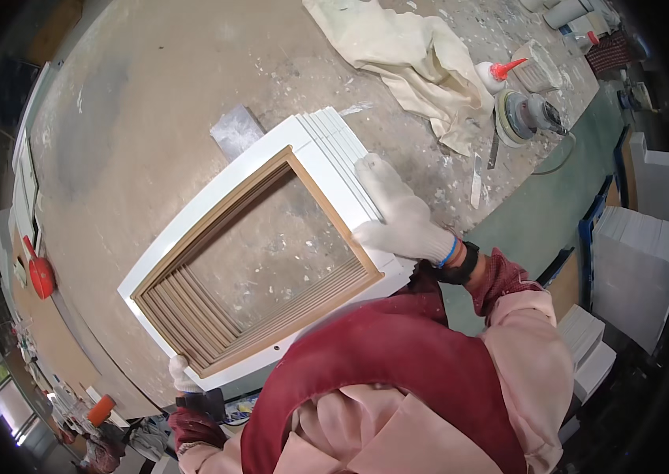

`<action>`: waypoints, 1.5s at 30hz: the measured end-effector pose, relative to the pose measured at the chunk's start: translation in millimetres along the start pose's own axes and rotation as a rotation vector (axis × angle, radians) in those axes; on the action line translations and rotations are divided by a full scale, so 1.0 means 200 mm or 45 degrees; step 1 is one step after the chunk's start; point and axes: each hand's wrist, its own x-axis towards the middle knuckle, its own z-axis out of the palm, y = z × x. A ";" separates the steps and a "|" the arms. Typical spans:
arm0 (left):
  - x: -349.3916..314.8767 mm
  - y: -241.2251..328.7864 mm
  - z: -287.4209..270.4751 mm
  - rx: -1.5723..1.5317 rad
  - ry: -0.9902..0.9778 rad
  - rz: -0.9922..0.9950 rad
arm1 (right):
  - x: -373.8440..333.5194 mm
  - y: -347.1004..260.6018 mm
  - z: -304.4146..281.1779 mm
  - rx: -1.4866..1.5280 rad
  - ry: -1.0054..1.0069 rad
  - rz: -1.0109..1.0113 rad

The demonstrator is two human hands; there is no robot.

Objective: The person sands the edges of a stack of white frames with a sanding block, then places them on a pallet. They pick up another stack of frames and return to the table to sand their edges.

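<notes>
A stack of several white frames [325,172] with brown inner edges lies tilted on the worktable, close against my body. Through its wide opening the paint-flecked tabletop shows. My right hand [404,215], in a white knit glove, clasps the stack's right side, thumb over the top face and fingers stretched along the outer edges. At the near left corner, my gloved left hand [182,374] grips the stack; only a small part of it shows and most of its fingers are hidden underneath. A grey block [236,133] sits just beyond the stack's far edge, partly covered by it.
Toward the far right of the worktable [153,103] lie a cream cloth [421,67], a red-tipped bottle [495,76], a sander [518,118] and a scraper blade [476,182]. A red tool [39,268] is at left. White panels [635,253] stand stacked on the right.
</notes>
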 end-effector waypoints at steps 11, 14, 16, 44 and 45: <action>-0.05 0.02 -0.11 0.099 -0.005 0.041 | 0.00 0.10 0.06 0.025 0.067 -0.346; -0.07 0.07 -0.12 0.103 0.152 0.095 | 0.01 0.07 0.06 -0.016 0.087 -0.335; -0.08 0.08 -0.12 0.176 0.076 0.129 | 0.02 0.04 0.03 -0.026 0.085 -0.342; 0.55 0.31 1.51 2.776 0.424 0.764 | -0.31 0.43 -0.40 -0.186 0.828 0.034; 0.62 0.30 1.50 2.744 0.326 0.658 | -0.27 0.44 -0.44 -0.327 0.737 0.183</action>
